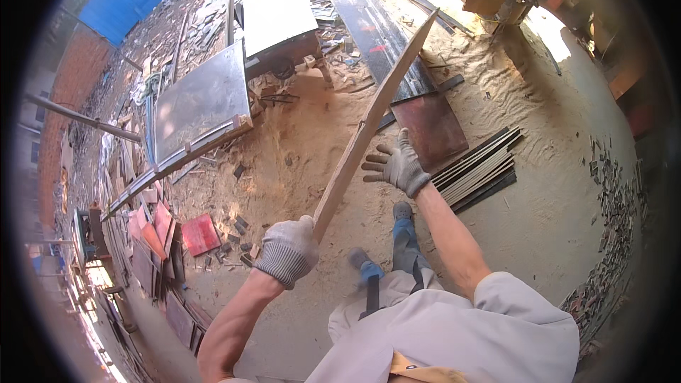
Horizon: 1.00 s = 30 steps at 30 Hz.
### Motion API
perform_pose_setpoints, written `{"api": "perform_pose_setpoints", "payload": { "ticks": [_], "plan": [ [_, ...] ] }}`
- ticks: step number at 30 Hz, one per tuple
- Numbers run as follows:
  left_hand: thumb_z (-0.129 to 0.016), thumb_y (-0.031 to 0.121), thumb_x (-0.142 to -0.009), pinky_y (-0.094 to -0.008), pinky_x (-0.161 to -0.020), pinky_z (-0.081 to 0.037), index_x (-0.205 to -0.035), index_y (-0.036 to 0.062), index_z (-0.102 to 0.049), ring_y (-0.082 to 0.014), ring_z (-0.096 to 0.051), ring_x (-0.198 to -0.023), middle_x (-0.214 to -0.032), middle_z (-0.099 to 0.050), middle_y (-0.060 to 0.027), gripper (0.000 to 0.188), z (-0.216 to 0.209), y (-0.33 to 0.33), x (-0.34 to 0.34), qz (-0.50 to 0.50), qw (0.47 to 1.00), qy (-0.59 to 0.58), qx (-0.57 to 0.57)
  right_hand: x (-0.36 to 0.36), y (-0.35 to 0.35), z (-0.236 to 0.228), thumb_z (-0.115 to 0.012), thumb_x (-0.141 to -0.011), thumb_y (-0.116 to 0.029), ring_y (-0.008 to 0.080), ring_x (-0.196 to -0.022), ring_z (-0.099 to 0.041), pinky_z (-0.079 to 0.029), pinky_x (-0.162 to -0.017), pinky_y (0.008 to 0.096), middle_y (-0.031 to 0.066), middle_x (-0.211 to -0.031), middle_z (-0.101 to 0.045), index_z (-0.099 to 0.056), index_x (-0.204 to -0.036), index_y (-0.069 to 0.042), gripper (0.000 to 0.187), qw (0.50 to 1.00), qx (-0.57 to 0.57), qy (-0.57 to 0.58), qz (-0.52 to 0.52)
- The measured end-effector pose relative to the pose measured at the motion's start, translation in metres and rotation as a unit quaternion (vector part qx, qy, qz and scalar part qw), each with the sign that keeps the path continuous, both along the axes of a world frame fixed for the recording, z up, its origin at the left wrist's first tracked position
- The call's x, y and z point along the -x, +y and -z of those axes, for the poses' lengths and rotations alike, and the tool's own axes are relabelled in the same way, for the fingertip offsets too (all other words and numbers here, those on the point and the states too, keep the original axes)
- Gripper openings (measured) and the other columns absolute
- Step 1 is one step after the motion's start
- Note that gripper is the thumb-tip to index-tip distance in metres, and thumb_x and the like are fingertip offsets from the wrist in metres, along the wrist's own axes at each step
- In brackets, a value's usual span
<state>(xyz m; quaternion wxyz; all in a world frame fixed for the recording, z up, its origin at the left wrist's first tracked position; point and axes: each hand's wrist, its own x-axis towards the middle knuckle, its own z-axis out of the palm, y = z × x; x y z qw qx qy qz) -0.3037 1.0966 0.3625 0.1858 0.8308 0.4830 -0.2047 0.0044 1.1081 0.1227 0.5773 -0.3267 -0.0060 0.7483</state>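
1. The left hand [287,245], in a pale knitted glove, was closed around the near end of a long wooden strip [369,120].
2. The strip slanted across the middle of the scene, raised above the ground, its narrow, pointed end far and to the right.
3. The right hand [401,164], gloved too, was spread with its fingers apart, just to the right of the strip; whether a fingertip touched the wood could not be told.
4. Beyond the right hand lay a reddish-brown panel [429,128], beside the near end of a long dark board [376,35].
5. Near that panel, on the right, lay a stack of thin slats [479,170] with dark edges.
6. Far left stood a white-topped table [280,10] and, nearer, a shiny dark sheet [202,103].
7. Near left, a red piece [200,234] lay on the ground beside leaning offcuts [145,262].
8. Small scraps [603,241] were heaped along the right.
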Motion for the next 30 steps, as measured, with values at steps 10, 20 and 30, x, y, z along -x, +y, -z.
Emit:
{"api": "perform_pose_setpoints", "payload": {
  "ticks": [10, 20, 30],
  "plan": [
    [-0.073, 0.010, -0.086, -0.0510, -0.088, -0.057, -0.141, 0.0025, -0.058, -0.0374, -0.070, -0.111, -0.126, -0.071, -0.0197, 0.058, 0.019, -0.246, 0.402, 0.004, 0.969, -0.070, -0.237, 0.149, -0.190, 0.095, -0.068, -0.097, -0.009, 0.0390, -0.120, -0.070, -0.061, -0.101, 0.0562, 0.0245, -0.128, -0.071, -0.063, -0.129, 0.007, 0.036, 0.958, 0.276, -0.073, 0.029],
    [-0.079, 0.000, -0.089, -0.0368, -0.107, -0.049, -0.143, -0.0052, -0.057, -0.0234, -0.062, -0.124, -0.137, -0.064, -0.0130, 0.059, 0.110, -0.247, 0.309, -0.571, 0.389, -0.692, -0.209, 0.226, -0.247, 0.107, -0.062, -0.108, -0.032, 0.0416, -0.132, -0.062, -0.055, -0.108, 0.0593, 0.0233, -0.143, -0.064, -0.065, -0.136, -0.002, 0.042, 0.951, 0.308, 0.035, -0.016],
    [-0.083, -0.001, -0.087, -0.0361, -0.099, -0.054, -0.125, -0.0080, -0.066, -0.0193, -0.067, -0.108, -0.120, -0.071, -0.0111, 0.042, 0.073, -0.122, 0.259, -0.689, 0.490, -0.440, -0.303, 0.143, -0.043, -0.024, -0.068, -0.106, -0.033, 0.0105, -0.070, -0.065, -0.054, -0.064, 0.0296, 0.0064, -0.080, -0.072, -0.068, -0.098, -0.001, 0.033, 0.769, 0.065, -0.554, -0.312]
  ]
}}
